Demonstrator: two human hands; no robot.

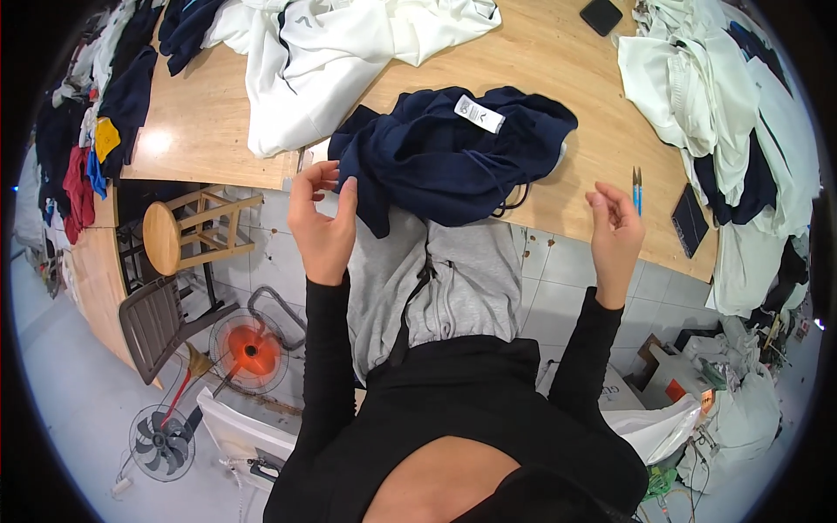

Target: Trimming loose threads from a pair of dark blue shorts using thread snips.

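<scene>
In front of me a bunched navy garment with a dark drawcord lies on the wooden table. A white label faces up on it, and its near edge hangs over the table's front edge. My left hand is at the garment's left side, thumb and fingers apart, with nothing in it. My right hand hovers by the front edge, to the right of the garment and apart from it. Its fingers are loosely bent and nothing shows in them. Blue-handled thread snips lie just beyond that hand.
White garments lie at the back left, and more white clothes are heaped at the right. A dark phone-like slab lies near the right edge, and a black square at the back. A wooden stool and fans stand at left.
</scene>
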